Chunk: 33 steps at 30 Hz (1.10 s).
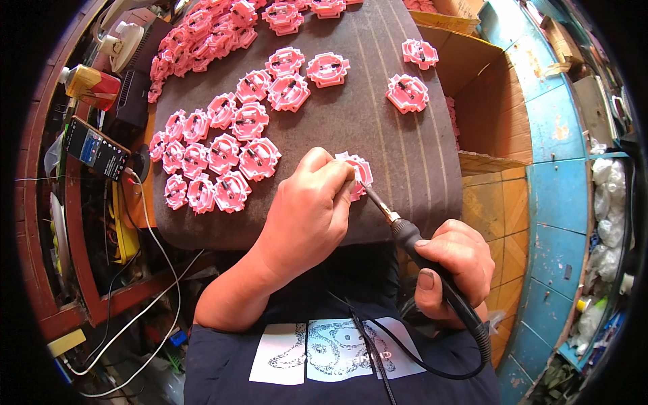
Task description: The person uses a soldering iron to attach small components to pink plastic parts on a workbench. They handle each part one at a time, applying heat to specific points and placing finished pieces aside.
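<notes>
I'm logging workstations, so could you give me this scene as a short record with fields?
Left hand: fingers pinched at pink part; exact grip hidden
Right hand: holding soldering iron
Iron tip: at that part; contact unclear
Surface: brown cloth
Other pink parts: rows at left, heap at far left
Left side: phone, bottle
Right side: open cardboard box

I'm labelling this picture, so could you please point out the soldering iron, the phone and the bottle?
Soldering iron (pixel 408 235): head view, on its dark grip.
Phone (pixel 96 150): head view, on its screen.
Bottle (pixel 94 88): head view, on its body.
</notes>
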Motion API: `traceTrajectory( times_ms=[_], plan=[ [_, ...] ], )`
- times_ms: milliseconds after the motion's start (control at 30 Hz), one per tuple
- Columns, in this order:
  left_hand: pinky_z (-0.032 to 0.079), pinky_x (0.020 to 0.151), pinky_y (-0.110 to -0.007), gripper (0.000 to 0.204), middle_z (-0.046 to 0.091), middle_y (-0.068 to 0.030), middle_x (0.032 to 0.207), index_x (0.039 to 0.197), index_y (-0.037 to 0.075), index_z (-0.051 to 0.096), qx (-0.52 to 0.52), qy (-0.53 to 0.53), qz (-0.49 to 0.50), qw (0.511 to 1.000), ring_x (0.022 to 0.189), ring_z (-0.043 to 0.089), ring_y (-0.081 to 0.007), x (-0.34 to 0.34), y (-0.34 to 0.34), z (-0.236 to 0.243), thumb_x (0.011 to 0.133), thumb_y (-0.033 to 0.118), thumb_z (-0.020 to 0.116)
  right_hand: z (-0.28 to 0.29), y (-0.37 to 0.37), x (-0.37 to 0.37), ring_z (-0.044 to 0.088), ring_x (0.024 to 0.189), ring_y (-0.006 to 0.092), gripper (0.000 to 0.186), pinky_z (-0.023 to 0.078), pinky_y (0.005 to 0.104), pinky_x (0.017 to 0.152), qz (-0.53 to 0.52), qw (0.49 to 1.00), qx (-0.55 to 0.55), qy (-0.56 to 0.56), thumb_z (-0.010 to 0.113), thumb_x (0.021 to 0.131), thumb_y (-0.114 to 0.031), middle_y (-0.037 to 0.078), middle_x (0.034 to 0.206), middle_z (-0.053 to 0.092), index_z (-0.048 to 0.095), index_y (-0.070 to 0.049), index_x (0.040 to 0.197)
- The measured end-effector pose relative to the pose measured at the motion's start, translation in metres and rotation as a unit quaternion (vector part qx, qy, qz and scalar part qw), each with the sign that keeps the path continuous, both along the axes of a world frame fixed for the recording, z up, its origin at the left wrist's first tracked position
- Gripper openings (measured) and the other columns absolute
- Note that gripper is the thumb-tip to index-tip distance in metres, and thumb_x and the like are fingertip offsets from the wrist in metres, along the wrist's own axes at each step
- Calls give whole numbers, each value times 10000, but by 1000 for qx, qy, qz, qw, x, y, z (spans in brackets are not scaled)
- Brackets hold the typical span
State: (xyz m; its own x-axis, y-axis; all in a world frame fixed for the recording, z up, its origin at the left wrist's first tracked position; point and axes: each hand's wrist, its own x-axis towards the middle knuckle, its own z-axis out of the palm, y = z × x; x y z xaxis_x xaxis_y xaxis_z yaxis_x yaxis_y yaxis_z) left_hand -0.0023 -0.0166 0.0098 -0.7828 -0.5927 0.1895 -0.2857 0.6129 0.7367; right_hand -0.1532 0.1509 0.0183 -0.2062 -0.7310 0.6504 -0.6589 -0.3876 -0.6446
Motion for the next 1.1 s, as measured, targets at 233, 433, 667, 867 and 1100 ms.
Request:
traceTrajectory(
  times_ms=[233, 433, 667, 867, 1100],
  plan=[
    [487, 721, -396, 40, 561, -155, 875, 960, -15, 661, -3, -24, -6, 1000, 798, 596, -325, -1, -3, 3, 929, -39, 668, 0, -2, 0, 565, 536, 256, 244, 458, 376, 529, 14, 1000, -1, 6, 759, 832, -79, 91, 715, 627, 677, 21, 1039],
    [494, 732, -399, 47, 570, -158, 882, 965, -16, 670, 6, -25, 0, 1000, 811, 603, -333, -2, -2, 5, 922, -37, 673, -2, -4, 0, 561, 527, 244, 228, 454, 364, 519, 15, 1000, -6, 11, 757, 831, -65, 82, 702, 623, 679, 23, 1027],
    [506, 752, -416, 47, 583, -167, 892, 960, -16, 671, 0, -24, -1, 1000, 828, 613, -348, -1, -2, 4, 916, -31, 677, 15, -12, 0, 572, 526, 255, 187, 465, 375, 510, -9, 999, 20, 34, 747, 788, -38, 94, 698, 618, 699, 27, 956],
    [526, 720, -527, 56, 575, -208, 936, 942, 4, 606, -7, -14, -12, 1000, 826, 636, -460, 0, -3, 2, 927, 10, 659, 32, -24, -13, 675, 616, 310, 152, 545, 378, 605, -31, 997, 65, -5, 740, 757, -40, 138, 743, 675, 707, 5, 898],
    [524, 751, -415, 47, 601, -172, 912, 970, -20, 679, 3, -29, 0, 1000, 830, 640, -358, 0, -3, 2, 924, -29, 678, 38, -26, -12, 695, 640, 318, 148, 555, 376, 624, -27, 996, 82, 0, 744, 754, -43, 144, 749, 682, 706, 7, 888]
  ],
)
